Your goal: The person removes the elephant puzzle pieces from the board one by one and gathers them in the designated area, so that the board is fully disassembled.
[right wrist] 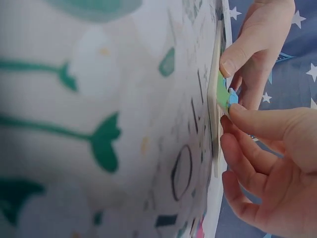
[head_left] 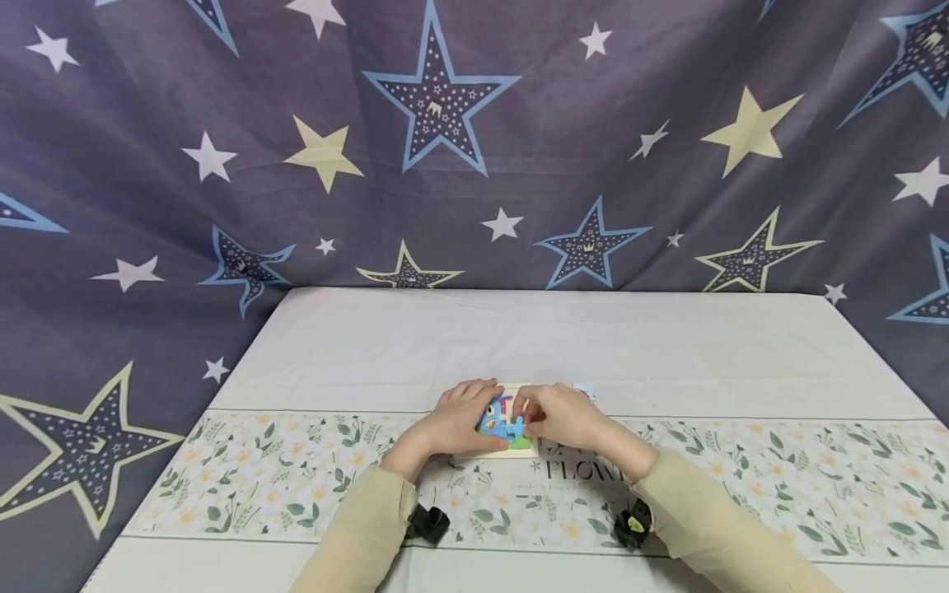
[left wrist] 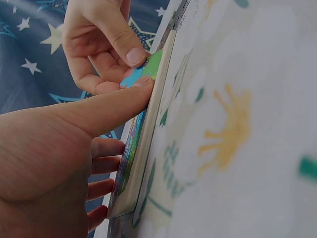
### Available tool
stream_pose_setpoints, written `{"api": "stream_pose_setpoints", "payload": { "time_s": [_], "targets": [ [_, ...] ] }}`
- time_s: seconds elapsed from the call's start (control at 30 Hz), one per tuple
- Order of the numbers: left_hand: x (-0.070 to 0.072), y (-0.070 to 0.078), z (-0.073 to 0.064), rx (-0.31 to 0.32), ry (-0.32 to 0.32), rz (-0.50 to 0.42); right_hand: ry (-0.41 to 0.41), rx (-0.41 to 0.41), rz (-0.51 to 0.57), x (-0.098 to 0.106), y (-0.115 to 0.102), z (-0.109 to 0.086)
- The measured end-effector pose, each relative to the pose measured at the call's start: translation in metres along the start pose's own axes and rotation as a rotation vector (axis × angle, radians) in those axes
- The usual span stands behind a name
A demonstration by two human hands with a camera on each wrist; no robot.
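Observation:
A wooden puzzle board point(head_left: 511, 453) with a pale frame lies on the table, showing a bright blue, pink and green picture. My left hand point(head_left: 460, 420) rests across its left part; the thumb point(left wrist: 119, 106) stretches along the near side, touching the picture, and the other fingertips reach the board farther back. Over the right part, my right hand point(head_left: 571, 418) pinches a small blue puzzle piece point(right wrist: 232, 97) between thumb and forefinger. The piece stands tilted against the green area point(right wrist: 222, 91) of the picture. My fingers hide part of the board.
A flowered runner point(head_left: 296, 469) with printed lettering point(head_left: 582, 470) crosses the white tablecloth point(head_left: 371, 346). Behind my right hand a small colored thing point(head_left: 584, 389) is mostly hidden. A star-patterned curtain point(head_left: 474, 198) hangs behind the table. Black wrist cameras point(head_left: 427, 525) sit below both hands.

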State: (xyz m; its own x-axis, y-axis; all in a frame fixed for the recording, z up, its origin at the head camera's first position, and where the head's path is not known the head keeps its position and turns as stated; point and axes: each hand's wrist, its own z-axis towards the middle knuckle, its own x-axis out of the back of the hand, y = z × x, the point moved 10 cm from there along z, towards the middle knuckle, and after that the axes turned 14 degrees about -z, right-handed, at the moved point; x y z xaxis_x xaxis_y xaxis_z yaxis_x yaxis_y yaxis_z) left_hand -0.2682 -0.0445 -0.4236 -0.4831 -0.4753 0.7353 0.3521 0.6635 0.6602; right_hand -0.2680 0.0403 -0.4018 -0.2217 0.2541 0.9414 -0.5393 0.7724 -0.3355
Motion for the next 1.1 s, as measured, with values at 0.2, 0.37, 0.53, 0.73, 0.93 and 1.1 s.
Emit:
{"api": "stream_pose_setpoints", "payload": {
  "time_s": [0.2, 0.37, 0.53, 0.73, 0.93, 1.1],
  "targets": [
    [-0.002, -0.001, 0.000, -0.004, 0.002, 0.001, 0.002, 0.000, 0.043, 0.002, 0.004, -0.003],
    [-0.003, -0.002, 0.001, 0.004, -0.004, 0.005, 0.001, -0.017, 0.075, 0.007, 0.011, -0.008],
    [-0.002, -0.002, 0.000, 0.006, -0.002, 0.001, 0.029, -0.016, 0.070, 0.017, 0.017, -0.012],
    [-0.001, -0.002, 0.001, 0.004, 0.007, -0.001, 0.024, -0.034, 0.068, 0.023, 0.027, -0.019],
    [-0.001, 0.000, 0.000, -0.006, 0.007, 0.001, 0.014, -0.052, 0.102, 0.024, 0.037, -0.028],
    [-0.001, 0.000, 0.000, -0.010, 0.006, 0.000, 0.026, -0.051, 0.082, 0.025, 0.042, -0.036]
  ]
}}
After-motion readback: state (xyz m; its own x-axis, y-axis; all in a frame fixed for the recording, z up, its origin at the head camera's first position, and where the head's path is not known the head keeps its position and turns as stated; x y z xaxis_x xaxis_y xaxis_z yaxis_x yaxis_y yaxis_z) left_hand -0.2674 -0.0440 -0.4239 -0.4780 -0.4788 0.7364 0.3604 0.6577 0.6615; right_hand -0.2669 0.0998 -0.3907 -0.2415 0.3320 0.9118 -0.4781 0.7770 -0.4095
